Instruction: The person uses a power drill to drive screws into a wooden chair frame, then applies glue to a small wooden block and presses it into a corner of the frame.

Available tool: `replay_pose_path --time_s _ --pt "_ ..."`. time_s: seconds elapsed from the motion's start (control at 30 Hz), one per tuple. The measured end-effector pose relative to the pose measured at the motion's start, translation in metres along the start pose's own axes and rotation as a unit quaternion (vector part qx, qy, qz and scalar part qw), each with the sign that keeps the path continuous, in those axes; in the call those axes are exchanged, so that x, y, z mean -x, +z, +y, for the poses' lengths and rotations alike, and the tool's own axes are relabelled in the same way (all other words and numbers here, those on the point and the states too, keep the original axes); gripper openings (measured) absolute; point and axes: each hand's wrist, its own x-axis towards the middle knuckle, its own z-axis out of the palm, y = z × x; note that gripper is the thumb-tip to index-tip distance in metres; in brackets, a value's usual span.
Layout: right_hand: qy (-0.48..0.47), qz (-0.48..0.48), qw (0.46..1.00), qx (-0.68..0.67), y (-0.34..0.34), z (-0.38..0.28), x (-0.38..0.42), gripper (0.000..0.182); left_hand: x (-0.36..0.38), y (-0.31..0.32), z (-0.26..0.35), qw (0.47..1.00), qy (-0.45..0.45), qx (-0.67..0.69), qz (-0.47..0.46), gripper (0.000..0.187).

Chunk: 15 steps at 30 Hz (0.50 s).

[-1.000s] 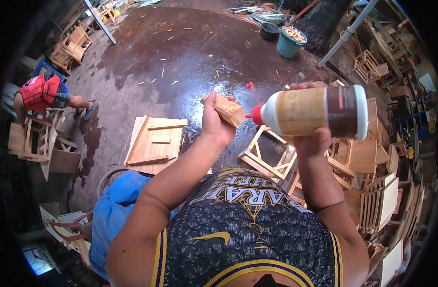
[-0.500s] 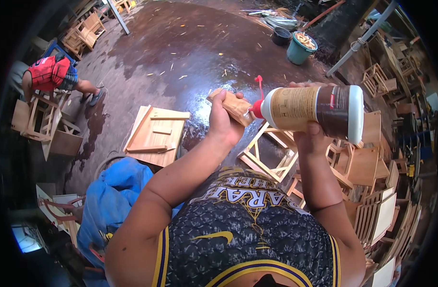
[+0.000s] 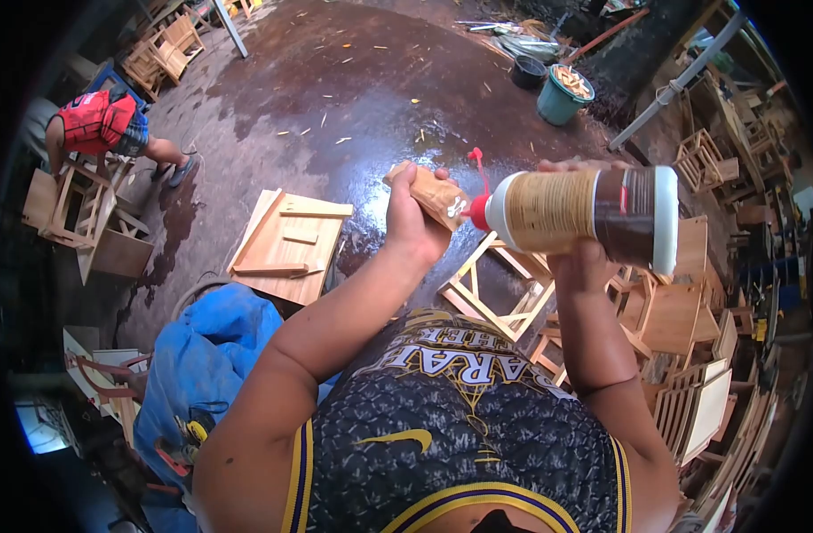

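My left hand (image 3: pixel 414 219) is closed around a short wooden block (image 3: pixel 431 191), tilted down to the right. White glue (image 3: pixel 457 207) lies in a small squiggle on the block's end face. In my right hand (image 3: pixel 586 253) is a large glue bottle (image 3: pixel 548 211) with a brown and tan label, held on its side. Its red nozzle (image 3: pixel 478 211) points left, the tip right at the glued end of the block. A red cap (image 3: pixel 476 155) dangles above the nozzle on its strap.
A wooden panel with battens (image 3: pixel 291 235) lies left of my hands, beside blue cloth (image 3: pixel 213 342). Below the bottle stands a wooden frame (image 3: pixel 499 284). Stacked wooden parts (image 3: pixel 690 409) line the right. A person in red (image 3: pixel 95 123) bends over stools at left. A green bucket (image 3: pixel 564 96) holds wood scraps.
More white glue shows on the block's end, now in a squiggle. The bottle has shifted slightly right and down, its nozzle still at the block. The left hand keeps its hold.
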Motion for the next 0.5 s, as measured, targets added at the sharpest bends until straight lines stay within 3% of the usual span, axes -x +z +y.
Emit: replay_pose_path --time_s 0.1,0.2,0.5 --pt "-0.013 -0.037 0.999 -0.011 0.002 0.001 0.002 0.085 -0.002 -0.007 0.001 1.0 0.003 0.008 -0.008 0.022" --pt "0.019 0.041 0.998 -0.047 0.002 0.002 -0.001 0.089 -0.003 -0.005 0.004 1.0 0.001 0.019 -0.003 0.022" --pt "0.037 0.043 0.996 -0.071 0.016 0.023 -0.006 0.08 0.004 -0.017 0.017 0.999 -0.035 0.012 -0.019 0.021"
